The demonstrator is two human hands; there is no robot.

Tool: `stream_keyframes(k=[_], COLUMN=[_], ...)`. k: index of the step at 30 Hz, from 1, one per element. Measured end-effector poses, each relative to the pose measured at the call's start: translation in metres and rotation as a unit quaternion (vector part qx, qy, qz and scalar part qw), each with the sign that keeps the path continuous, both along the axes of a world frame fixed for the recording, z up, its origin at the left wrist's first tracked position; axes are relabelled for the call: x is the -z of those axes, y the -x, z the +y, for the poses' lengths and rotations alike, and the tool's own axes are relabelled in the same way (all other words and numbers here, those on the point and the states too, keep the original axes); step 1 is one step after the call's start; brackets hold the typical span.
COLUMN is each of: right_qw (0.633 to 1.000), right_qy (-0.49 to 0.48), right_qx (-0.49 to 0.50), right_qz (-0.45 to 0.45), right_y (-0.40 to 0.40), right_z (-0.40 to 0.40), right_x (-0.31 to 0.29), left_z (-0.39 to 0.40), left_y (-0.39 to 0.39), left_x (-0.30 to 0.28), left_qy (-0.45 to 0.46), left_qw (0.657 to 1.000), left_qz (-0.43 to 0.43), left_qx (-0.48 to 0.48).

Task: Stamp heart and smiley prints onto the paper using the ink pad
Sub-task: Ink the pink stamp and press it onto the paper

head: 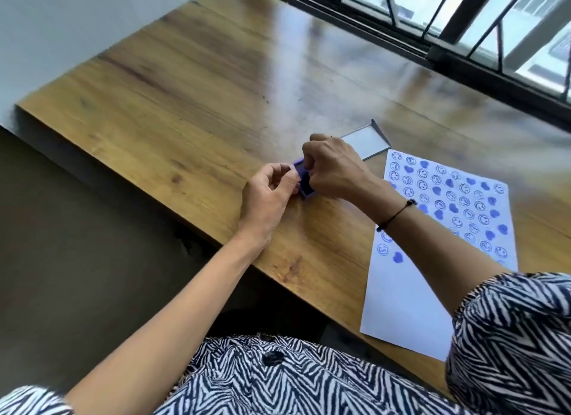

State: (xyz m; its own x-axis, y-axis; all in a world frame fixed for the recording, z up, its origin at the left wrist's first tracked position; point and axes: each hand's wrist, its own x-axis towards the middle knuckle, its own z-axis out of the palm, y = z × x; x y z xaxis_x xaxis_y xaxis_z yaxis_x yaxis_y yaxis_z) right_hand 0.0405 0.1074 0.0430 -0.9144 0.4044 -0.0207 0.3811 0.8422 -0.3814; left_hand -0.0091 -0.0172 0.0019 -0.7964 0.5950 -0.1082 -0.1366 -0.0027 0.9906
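A small purple ink pad [304, 184] lies on the wooden table [191, 84] between my two hands. My left hand [272, 195] grips its left edge with thumb and fingers. My right hand [332, 167] is curled over the pad from the right, fingertips pinched down onto it; any stamp in those fingers is hidden. The white paper [411, 291] lies to the right, its upper half covered with several blue heart and smiley prints [463, 204]. My right forearm crosses over the paper.
The ink pad's clear lid [367, 141] lies open on the table just behind my right hand. A barred window [463, 19] runs along the far right edge of the table. The table's near edge drops to a dark floor on the left.
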Motion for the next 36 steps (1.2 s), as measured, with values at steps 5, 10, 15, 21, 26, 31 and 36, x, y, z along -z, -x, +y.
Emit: stream_keyframes(k=[5, 10, 15, 21, 26, 31, 36], right_qw=[0.997, 0.873, 0.698, 0.66, 0.79, 0.912, 0.934], right_qy=[0.041, 0.352, 0.559, 0.523, 0.315, 0.04, -0.07], right_qx=[0.053, 0.243, 0.319, 0.402, 0.462, 0.395, 0.35], right_qz=[0.028, 0.236, 0.314, 0.36, 0.25, 0.106, 0.01], right_y=[-0.004, -0.047, -0.113, -0.198, -0.216, -0.2, -0.189], right_z=[0.001, -0.004, -0.009, -0.025, -0.047, -0.059, -0.058], right_x=[-0.005, -0.013, -0.012, -0.009, -0.01, -0.007, -0.003], left_z=[-0.002, 0.001, 0.02, 0.038, 0.051, 0.056, 0.057], left_y=[-0.003, -0.013, -0.039, -0.084, -0.103, -0.1, -0.097], left_x=[-0.004, -0.009, -0.01, -0.01, -0.014, -0.01, -0.009], left_qy=[-0.009, -0.029, -0.049, -0.035, -0.02, -0.016, -0.011], left_qw=[1.0, 0.998, 0.988, 0.943, 0.909, 0.911, 0.916], left_qz=[0.009, 0.015, 0.03, 0.064, 0.181, 0.169, 0.146], left_qx=[0.012, 0.053, 0.142, 0.323, 0.374, 0.377, 0.373])
